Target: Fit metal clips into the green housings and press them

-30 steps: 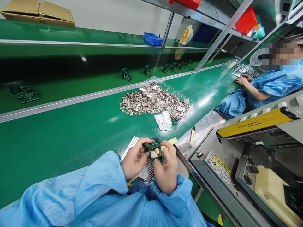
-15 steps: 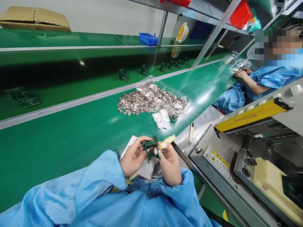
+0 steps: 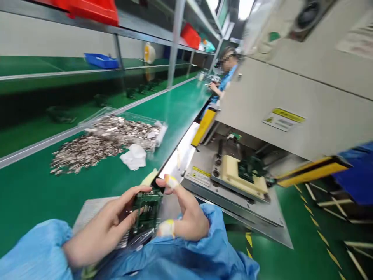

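Observation:
My left hand (image 3: 106, 219) is closed on a dark green plastic frame (image 3: 149, 208), its fingers at the left side and top edge. Beside the frame's right side is my right hand (image 3: 188, 214), thumb and fingers spread apart; it appears clear of the frame. White and yellow wraps cover its thumb and a finger. Beneath my hands lies a pale ribbed sheet (image 3: 87, 212). Ahead of them, a heap of small metal pieces (image 3: 84, 149) spills from a clear plastic tray (image 3: 161, 134), with a crumpled white paper (image 3: 134, 156) next to it.
To the right stands a press machine (image 3: 285, 91) with yellow guard bars (image 3: 204, 126); its cream fixture (image 3: 230, 173) carries a dark green part (image 3: 247, 169). Several dark frames (image 3: 131, 92) sit beyond the bench's metal rail. Farther along, a co-worker (image 3: 224, 81) sits at the bench.
The view has swung right, showing more of the press. My right hand has let go of the green frame and its fingers have spread; my left hand still holds the frame.

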A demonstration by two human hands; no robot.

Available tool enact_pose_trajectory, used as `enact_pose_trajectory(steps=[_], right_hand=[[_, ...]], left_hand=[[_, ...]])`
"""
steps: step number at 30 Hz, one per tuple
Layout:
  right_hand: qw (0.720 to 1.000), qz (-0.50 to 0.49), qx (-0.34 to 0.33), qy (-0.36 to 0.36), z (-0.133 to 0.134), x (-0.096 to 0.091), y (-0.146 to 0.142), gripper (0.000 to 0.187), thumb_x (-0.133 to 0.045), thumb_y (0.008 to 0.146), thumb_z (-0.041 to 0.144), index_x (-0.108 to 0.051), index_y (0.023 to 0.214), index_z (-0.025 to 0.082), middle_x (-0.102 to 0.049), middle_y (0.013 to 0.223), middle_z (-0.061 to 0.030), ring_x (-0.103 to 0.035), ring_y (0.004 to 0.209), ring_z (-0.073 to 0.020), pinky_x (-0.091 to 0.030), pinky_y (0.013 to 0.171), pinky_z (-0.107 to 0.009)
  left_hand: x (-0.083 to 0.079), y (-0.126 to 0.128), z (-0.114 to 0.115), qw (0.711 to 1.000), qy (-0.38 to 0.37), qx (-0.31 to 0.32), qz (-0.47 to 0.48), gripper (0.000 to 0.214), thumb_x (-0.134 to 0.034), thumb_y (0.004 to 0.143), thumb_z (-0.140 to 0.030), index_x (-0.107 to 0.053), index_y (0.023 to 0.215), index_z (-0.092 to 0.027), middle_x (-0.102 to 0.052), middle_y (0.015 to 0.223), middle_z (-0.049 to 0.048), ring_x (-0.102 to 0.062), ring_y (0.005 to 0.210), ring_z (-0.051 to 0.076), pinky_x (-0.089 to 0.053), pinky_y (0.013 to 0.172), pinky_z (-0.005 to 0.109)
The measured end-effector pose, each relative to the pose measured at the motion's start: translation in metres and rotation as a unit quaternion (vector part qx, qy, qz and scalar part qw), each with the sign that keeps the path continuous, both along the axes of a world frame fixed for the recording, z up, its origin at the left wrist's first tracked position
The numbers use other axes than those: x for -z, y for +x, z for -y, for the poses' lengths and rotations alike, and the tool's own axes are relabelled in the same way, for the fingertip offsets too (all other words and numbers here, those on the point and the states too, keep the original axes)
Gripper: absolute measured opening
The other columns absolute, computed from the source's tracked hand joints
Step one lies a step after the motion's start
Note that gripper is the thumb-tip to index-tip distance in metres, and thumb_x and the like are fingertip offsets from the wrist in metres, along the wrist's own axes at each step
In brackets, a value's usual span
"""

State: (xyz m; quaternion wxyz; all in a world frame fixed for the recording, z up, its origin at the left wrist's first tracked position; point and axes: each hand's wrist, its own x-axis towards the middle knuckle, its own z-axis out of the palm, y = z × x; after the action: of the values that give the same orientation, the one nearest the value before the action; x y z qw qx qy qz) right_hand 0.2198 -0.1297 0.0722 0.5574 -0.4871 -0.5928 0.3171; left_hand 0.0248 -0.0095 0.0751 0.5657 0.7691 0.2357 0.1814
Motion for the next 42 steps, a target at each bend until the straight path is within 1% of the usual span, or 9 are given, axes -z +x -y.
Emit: enact_pose_trajectory(steps=[7, 13, 16, 19, 23, 28, 32, 37, 42], right_hand=[[0.951, 0.022, 0.307, 0.031, 0.118, -0.019, 0.055, 0.066, -0.084, 0.071, 0.03, -0.058, 0.132, 0.028, -0.063, 0.129, -0.0108, -0.058, 0.121, -0.0327, -0.047, 0.104, -0.05], [0.777, -0.033, 0.621, 0.098, 0.183, -0.022, 0.148, 0.061, -0.08, 0.071, 0.03, -0.061, 0.128, 0.023, -0.066, 0.122, -0.0099, -0.061, 0.116, -0.0269, -0.048, 0.104, -0.046], [0.795, -0.006, 0.603, 0.056, 0.181, -0.029, 0.189, 0.059, -0.082, 0.067, 0.032, -0.064, 0.122, 0.021, -0.067, 0.119, -0.01, -0.062, 0.115, -0.0273, -0.047, 0.104, -0.048], [0.841, 0.022, 0.54, 0.034, 0.161, -0.039, 0.206, 0.057, -0.083, 0.065, 0.032, -0.066, 0.119, 0.022, -0.069, 0.115, -0.009, -0.065, 0.111, -0.0271, -0.049, 0.102, -0.045], [0.909, 0.068, 0.409, -0.036, 0.129, -0.05, 0.209, 0.058, -0.083, 0.066, 0.033, -0.064, 0.12, 0.023, -0.069, 0.117, -0.0075, -0.065, 0.11, -0.0267, -0.05, 0.103, -0.044], [0.929, 0.136, 0.336, -0.074, 0.113, -0.052, 0.207, 0.052, -0.069, 0.082, 0.042, -0.059, 0.128, 0.02, -0.066, 0.127, -0.0085, -0.062, 0.118, -0.0268, -0.044, 0.108, -0.045], [0.861, 0.257, 0.432, -0.076, 0.136, -0.042, 0.193, 0.06, -0.061, 0.084, 0.05, -0.054, 0.136, 0.021, -0.055, 0.142, -0.0081, -0.046, 0.135, -0.0288, -0.03, 0.116, -0.047], [0.645, 0.15, 0.726, -0.186, 0.213, 0.015, 0.176, 0.072, -0.047, 0.077, 0.067, -0.067, 0.118, 0.012, -0.064, 0.129, -0.0171, -0.051, 0.128, -0.0389, -0.036, 0.11, -0.054], [0.665, -0.043, 0.721, -0.188, 0.256, 0.059, 0.154, 0.054, -0.061, 0.068, 0.067, -0.074, 0.083, 0.017, -0.074, 0.074, -0.0091, -0.072, 0.08, -0.031, -0.059, 0.067, -0.038]], left_hand=[[-0.043, 0.146, 0.036, 0.96, 0.083, 0.259, 0.065, 0.052, -0.053, 0.09, -0.023, -0.044, 0.141, -0.021, -0.073, 0.1, 0.0073, -0.071, 0.082, 0.02, -0.059, 0.072, 0.028], [-0.068, 0.271, 0.054, 0.945, 0.222, 0.222, 0.096, 0.084, -0.075, 0.074, -0.04, -0.038, 0.144, -0.012, -0.044, 0.148, 0.0211, -0.042, 0.137, 0.035, -0.036, 0.114, 0.049], [-0.069, 0.304, 0.057, 0.956, 0.188, 0.216, 0.06, 0.077, -0.079, 0.069, -0.039, -0.05, 0.135, -0.013, -0.061, 0.129, 0.0192, -0.059, 0.118, 0.035, -0.047, 0.103, 0.051], [-0.073, 0.291, 0.042, 0.977, 0.101, 0.157, 0.102, 0.073, -0.081, 0.065, -0.037, -0.055, 0.129, -0.013, -0.067, 0.112, 0.0138, -0.065, 0.102, 0.028, -0.054, 0.094, 0.045], [-0.072, 0.214, -0.002, 0.989, 0.001, 0.128, 0.079, 0.066, -0.082, 0.062, -0.035, -0.06, 0.122, -0.017, -0.068, 0.107, 0.0094, -0.066, 0.099, 0.026, -0.055, 0.093, 0.046], [-0.032, 0.118, -0.043, 0.986, -0.086, 0.136, -0.051, 0.06, -0.084, 0.061, -0.033, -0.065, 0.117, -0.024, -0.069, 0.112, 0.0097, -0.065, 0.109, 0.033, -0.055, 0.096, 0.049], [0.011, 0.1, -0.044, 0.978, -0.103, 0.166, -0.075, 0.061, -0.084, 0.062, -0.038, -0.065, 0.118, -0.025, -0.059, 0.134, 0.0122, -0.057, 0.124, 0.036, -0.046, 0.106, 0.051], [0.043, 0.116, -0.041, 0.97, -0.116, 0.199, -0.08, 0.071, -0.088, 0.053, -0.043, -0.066, 0.117, -0.024, -0.048, 0.147, 0.0121, -0.044, 0.137, 0.038, -0.032, 0.115, 0.054], [0.057, 0.125, -0.049, 0.972, -0.071, 0.215, -0.061, 0.069, -0.088, 0.053, -0.042, -0.066, 0.118, -0.03, -0.043, 0.153, 0.0084, -0.036, 0.142, 0.037, -0.031, 0.116, 0.052]])
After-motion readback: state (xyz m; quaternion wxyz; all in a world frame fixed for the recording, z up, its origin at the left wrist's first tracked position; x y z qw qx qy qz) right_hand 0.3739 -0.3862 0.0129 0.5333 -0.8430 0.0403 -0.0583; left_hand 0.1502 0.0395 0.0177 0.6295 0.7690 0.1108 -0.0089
